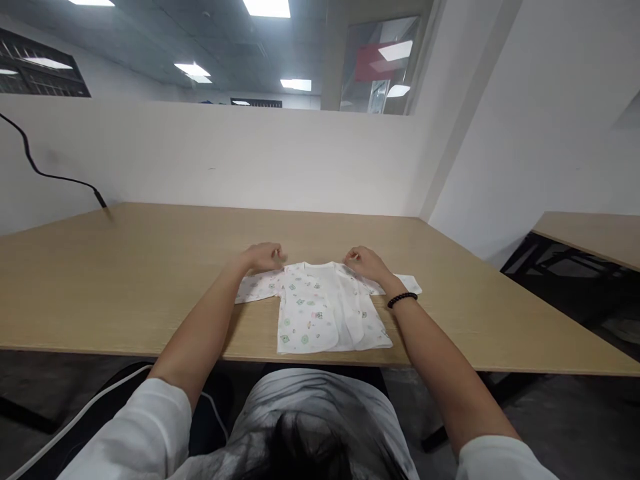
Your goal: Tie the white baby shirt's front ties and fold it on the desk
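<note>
White sleeves [125, 433] — left hand [263, 258], right hand [367, 263] on printed baby shirt [320, 313].

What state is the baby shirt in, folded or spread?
Spread flat: the baby shirt lies on the table, both sleeves out sideways, the left hand and right hand at its shoulders.

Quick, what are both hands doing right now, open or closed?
Left hand: curled at the baby shirt's shoulder, grip unclear.
Right hand: curled at the other shoulder, grip unclear.
</note>
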The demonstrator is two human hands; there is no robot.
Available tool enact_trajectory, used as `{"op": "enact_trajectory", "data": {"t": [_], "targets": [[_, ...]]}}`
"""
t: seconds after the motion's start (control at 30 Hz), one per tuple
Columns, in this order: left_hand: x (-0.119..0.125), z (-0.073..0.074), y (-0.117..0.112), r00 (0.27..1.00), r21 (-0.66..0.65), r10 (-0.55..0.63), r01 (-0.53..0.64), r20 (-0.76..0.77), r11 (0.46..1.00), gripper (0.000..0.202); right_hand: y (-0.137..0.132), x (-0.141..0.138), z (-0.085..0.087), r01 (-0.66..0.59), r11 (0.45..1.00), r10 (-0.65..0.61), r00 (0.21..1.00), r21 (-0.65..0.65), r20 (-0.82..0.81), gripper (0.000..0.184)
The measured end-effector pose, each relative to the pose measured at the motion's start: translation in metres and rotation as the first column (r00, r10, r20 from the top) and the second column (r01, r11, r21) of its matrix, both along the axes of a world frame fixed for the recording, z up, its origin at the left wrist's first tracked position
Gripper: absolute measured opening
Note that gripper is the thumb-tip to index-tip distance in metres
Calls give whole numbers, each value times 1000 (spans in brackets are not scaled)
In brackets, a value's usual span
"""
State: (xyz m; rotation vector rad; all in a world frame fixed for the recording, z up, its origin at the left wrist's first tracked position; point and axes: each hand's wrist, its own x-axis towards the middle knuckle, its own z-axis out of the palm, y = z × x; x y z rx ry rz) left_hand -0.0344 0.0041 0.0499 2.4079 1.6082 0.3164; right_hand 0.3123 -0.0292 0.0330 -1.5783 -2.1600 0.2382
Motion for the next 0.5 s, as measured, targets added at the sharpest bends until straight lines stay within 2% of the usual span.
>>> {"op": "enact_trajectory", "data": {"t": [0.07, 0.13, 0.2, 0.27, 0.37, 0.5], "targets": [[25, 0, -10, 996, 81, -82, 78, 45, 994, 42, -3, -2, 6, -35, 994, 32, 999, -106, -34, 31], [52, -6, -22, 984, 68, -174, 171, 38, 983, 51, -4, -1, 7, -82, 974, 76, 996, -213, -38, 30], [75, -16, -35, 979, 14, -202, 202, -1, 979, 69, -3, 2, 5, -109, 954, 100, 994, -280, -46, 27], [90, -27, -46, 972, -102, -234, 230, -35, 968, 82, -2, 4, 4, -144, 936, 132, 990, -323, -57, 24], [95, -35, -54, 960, -208, -273, 257, -54, 944, 87, -5, 2, 8, -262, 899, 226, 964, -351, -139, 28], [88, -32, -53, 949, -209, -313, 303, -20, 930, 93, -14, -16, 13, -367, 875, 244, 898, -316, -366, 29]]}}
